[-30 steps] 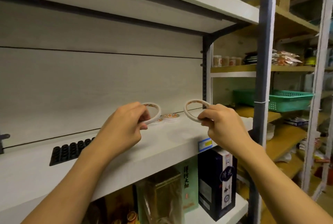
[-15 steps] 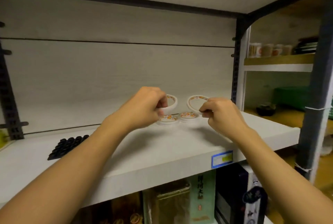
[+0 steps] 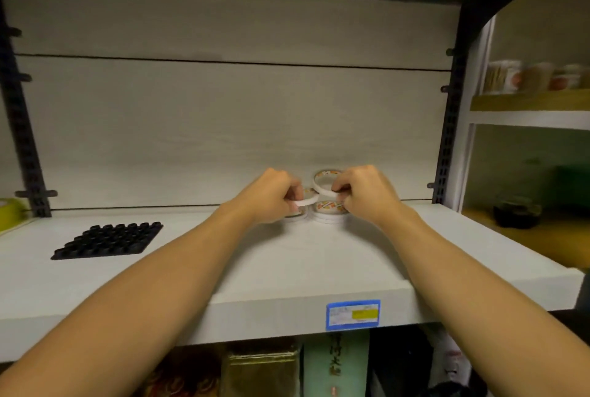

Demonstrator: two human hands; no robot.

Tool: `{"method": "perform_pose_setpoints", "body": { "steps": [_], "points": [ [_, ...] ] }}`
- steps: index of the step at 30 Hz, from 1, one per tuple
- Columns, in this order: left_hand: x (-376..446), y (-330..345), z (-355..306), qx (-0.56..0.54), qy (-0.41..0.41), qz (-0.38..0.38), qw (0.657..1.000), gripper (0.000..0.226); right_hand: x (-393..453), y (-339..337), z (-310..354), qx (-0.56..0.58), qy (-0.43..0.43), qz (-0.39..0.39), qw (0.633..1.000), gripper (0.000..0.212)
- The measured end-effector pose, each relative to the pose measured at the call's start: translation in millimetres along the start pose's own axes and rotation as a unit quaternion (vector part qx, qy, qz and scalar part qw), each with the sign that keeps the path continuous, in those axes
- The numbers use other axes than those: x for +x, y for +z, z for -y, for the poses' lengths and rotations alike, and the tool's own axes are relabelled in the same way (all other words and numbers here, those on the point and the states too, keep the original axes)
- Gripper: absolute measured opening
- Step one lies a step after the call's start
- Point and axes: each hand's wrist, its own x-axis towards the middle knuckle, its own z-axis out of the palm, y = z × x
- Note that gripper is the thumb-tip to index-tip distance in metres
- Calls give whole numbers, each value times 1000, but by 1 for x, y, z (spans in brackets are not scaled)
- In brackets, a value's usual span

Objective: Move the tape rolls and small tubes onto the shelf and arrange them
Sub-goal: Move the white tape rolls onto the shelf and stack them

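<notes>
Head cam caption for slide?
Both hands, left and right, lower tape rolls onto rolls on white shelf.

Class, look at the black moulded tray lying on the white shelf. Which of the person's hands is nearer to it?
The left. The left hand, pinching a tape roll, sits right of the black tray; the right hand, holding another roll, is farther right.

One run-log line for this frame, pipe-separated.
phase: placing | left hand: pinches tape roll | right hand: pinches second tape roll | both above rolls lying on shelf | black tray: left, untouched
</notes>
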Motion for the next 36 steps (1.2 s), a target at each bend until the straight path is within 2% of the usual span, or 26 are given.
{"method": "perform_pose_setpoints", "body": {
  "steps": [3,12,24,36],
  "points": [
    [3,5,10,6,-10,-7,1000,21,1,2,-6,29,13,16,999,28],
    [7,22,33,16,-34,55,998,22,2,12,-5,19,26,68,997,27],
    [14,25,37,20,-36,75,996,22,3,16,-5,21,42,82,996,20],
    [14,15,35,31,-12,107,994,38,5,20,-8,28,27,128,991,15]
  ]
}}
